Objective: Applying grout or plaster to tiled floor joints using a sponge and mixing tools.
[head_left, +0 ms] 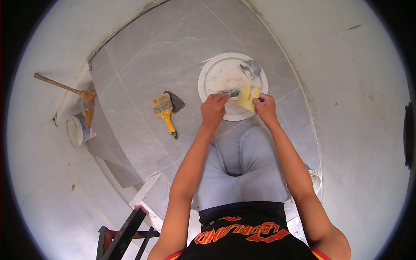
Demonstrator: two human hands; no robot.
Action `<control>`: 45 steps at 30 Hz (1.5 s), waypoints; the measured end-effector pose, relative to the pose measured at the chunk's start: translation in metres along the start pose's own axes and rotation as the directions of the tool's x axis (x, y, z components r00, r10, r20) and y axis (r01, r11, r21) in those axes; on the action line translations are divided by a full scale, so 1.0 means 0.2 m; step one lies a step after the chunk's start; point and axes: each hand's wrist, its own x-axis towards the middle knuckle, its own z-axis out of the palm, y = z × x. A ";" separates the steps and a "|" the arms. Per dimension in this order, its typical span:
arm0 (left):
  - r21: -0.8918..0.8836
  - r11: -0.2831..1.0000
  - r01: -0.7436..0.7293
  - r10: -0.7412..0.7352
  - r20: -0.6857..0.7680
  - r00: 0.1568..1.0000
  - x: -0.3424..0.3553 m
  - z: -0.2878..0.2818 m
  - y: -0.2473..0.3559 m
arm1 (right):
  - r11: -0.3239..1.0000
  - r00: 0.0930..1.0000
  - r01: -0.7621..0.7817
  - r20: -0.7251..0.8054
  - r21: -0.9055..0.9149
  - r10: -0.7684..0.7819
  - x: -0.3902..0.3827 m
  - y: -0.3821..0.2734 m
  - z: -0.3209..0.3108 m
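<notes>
In front of my knees, a round white lid (210,73) lies on the floor with a patch of off-white powder or paste (229,79) on it. My left hand (213,110) is closed at its near left rim, pinching the end of a narrow dark metal strip (234,92), perhaps a scraper blade; its full shape is hidden. Between the fingers and thumb of my right hand (266,107) is a thin yellow plastic scraper (246,98), smeared with pale material and held close to the strip. A grey, smeared scraper blade (251,69) rests near the lid's far right rim.
Left of the lid lie a yellow-handled brush (164,113) and a dark flat blade (177,102). A broom (88,102) and a white bucket (77,131) stand by the left wall. A dark ladder-like frame (123,232) and a white block (154,199) are at lower left; another bucket (316,181) is behind my right arm.
</notes>
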 end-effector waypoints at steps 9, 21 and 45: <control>0.009 0.981 -0.195 0.195 -0.005 0.981 0.03 -0.09 -0.08 | 0.470 0.744 0.667 0.491 -0.578 -0.453 0.11 -0.29 -0.05; -0.012 0.975 -0.220 0.220 -0.021 0.975 -0.01 -0.15 -0.13 | 0.396 0.603 0.797 0.609 -0.455 -0.515 0.14 -0.35 -0.13; -0.235 0.922 -0.309 0.290 -0.114 0.950 0.02 -0.17 -0.04 | 0.151 0.403 0.914 0.805 -0.376 -0.435 0.07 -0.34 -0.26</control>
